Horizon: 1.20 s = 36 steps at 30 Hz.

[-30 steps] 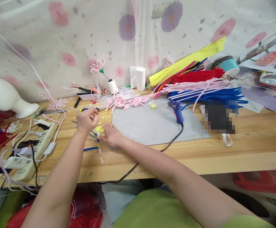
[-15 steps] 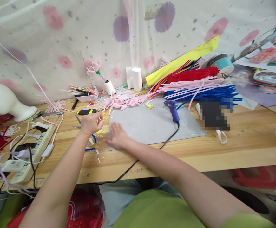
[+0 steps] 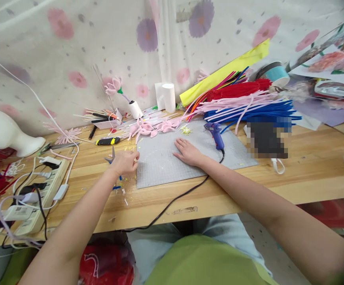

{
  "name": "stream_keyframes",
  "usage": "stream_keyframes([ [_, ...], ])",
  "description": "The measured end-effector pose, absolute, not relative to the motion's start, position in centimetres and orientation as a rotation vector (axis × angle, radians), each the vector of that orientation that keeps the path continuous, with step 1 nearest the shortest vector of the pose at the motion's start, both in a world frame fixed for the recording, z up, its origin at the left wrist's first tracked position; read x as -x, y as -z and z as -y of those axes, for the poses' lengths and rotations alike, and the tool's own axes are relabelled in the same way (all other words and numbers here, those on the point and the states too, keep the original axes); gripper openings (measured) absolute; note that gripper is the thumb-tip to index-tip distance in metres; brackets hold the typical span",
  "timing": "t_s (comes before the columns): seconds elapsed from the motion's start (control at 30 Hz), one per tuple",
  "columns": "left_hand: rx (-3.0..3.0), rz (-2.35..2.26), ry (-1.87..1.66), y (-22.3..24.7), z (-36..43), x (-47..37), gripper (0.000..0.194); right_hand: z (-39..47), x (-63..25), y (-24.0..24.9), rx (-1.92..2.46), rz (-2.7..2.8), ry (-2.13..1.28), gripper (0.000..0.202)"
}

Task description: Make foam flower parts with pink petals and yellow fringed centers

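My left hand point(image 3: 126, 162) is curled closed just off the left edge of the grey cutting mat point(image 3: 157, 166). Scissors point(image 3: 111, 155) stick out behind it, their blades spread and pointing away to the left; the handles are hidden in my fingers. My right hand point(image 3: 188, 152) lies palm down on the mat with its fingers stretched out, holding nothing. To its right rests a purple glue gun point(image 3: 215, 135). A small pale-yellow spiky piece point(image 3: 186, 130) sits at the mat's back edge. Blue bits point(image 3: 116, 187) and yellow scraps lie by my left hand.
Pink fuzzy petals point(image 3: 144, 128) line the mat's back. Bundles of blue point(image 3: 258, 113), pink and red pipe cleaners lie back right, near a blurred dark object point(image 3: 267, 140). A yellow-black cutter point(image 3: 108, 141) and a cabled power strip point(image 3: 46, 194) are left. The glue gun's cord point(image 3: 172, 204) crosses the front edge.
My right hand has slid from the mat's left edge to its middle. My left hand has moved right with the scissors, up to the mat's edge. The view has shifted slightly.
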<state>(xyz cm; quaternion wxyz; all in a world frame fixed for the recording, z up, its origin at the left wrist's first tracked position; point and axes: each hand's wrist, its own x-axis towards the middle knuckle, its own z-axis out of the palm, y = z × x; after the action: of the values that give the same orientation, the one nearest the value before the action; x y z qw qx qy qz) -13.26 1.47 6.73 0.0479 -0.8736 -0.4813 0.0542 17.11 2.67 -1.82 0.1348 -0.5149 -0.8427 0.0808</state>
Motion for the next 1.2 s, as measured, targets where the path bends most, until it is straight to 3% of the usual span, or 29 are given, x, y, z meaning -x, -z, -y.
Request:
stream_keyframes([
  [0.1,2.717,1.441,-0.159,-5.9,-1.8,11.8,0.027,-2.8,-16.7,1.8,1.493,2.423,-0.211,0.058],
  [0.37,2.724,2.013,0.709,-1.1,-2.2,3.2,0.018,-2.5,-16.8,1.3,1.468,2.351,-0.248,0.052],
  [0.5,2.612,2.19,0.957,0.0,-2.2,1.8,0.006,-2.5,-17.0,1.2,1.44,2.314,-0.283,0.05],
  [0.87,2.637,1.99,0.664,-0.3,-1.5,1.2,0.008,-2.7,-17.2,1.6,1.388,2.225,-0.31,0.046],
  [0.97,2.53,2.071,0.726,0.1,-1.7,1.8,0.008,-2.8,-17.2,1.6,1.386,2.218,-0.308,0.044],
  [1.2,2.23,2.225,1.514,1.7,-2.3,3.6,0.006,-3.1,-17.1,1.7,1.407,2.13,-0.359,0.037],
])
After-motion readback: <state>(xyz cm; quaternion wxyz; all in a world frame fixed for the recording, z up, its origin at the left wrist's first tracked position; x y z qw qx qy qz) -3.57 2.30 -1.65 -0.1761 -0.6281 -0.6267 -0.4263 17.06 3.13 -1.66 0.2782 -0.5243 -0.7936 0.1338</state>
